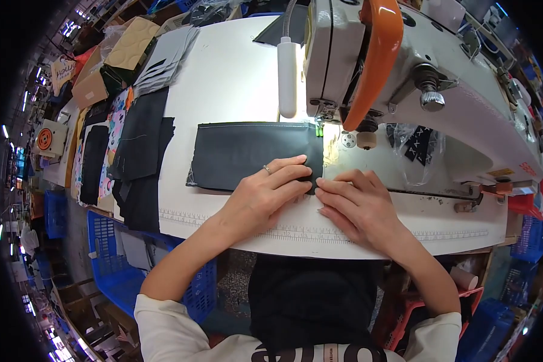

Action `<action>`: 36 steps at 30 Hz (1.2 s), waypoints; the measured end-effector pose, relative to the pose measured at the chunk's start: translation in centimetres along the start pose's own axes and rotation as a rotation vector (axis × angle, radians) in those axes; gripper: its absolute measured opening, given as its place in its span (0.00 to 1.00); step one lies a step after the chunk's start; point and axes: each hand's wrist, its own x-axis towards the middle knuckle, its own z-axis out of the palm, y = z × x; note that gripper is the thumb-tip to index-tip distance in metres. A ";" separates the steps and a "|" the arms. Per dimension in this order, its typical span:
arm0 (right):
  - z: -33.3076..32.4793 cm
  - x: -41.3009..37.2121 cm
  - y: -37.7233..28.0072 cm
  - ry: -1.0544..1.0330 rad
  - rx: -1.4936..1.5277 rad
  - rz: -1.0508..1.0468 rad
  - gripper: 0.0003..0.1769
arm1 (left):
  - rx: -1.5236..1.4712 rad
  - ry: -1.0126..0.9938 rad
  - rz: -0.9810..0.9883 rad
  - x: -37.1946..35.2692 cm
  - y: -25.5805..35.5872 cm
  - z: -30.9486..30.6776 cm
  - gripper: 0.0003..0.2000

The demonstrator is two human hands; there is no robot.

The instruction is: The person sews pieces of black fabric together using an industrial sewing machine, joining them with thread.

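Observation:
A black rectangular fabric panel (247, 148) lies flat on the white table, with pale stitching along its far edge. Its far right corner is close to the needle area of the sewing machine (338, 66), where small green clips or marks (319, 130) show. My left hand (268, 190) rests on the panel's near right part, fingers stretched out and a ring on one; its thumb is mostly hidden. At the near right corner, my right hand (359, 205) touches the panel's edge with its fingertips, fingers slightly bent and thumb apart on the table.
A ruler strip (301, 232) runs along the table's near edge. Stacked black fabric pieces (142, 145) and grey sheets (166, 57) lie at the left. A white lamp (288, 78) hangs beside the machine head. Right of the needle lies a plastic bag (419, 148) with black pieces.

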 end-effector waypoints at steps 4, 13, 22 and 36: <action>-0.3 0.4 0.1 -0.036 -0.010 0.024 0.18 | 0.011 -0.006 -0.009 0.3 -0.5 0.3 0.13; 0.0 1.9 1.6 -0.067 -0.054 0.091 0.24 | 0.049 0.007 -0.046 2.5 -3.0 0.2 0.17; 0.8 2.0 2.3 -0.040 -0.077 0.123 0.27 | 0.036 0.068 0.027 2.7 -4.4 0.6 0.19; 1.0 2.0 2.3 0.002 -0.096 0.147 0.30 | 0.060 0.077 0.040 3.9 -5.1 0.4 0.16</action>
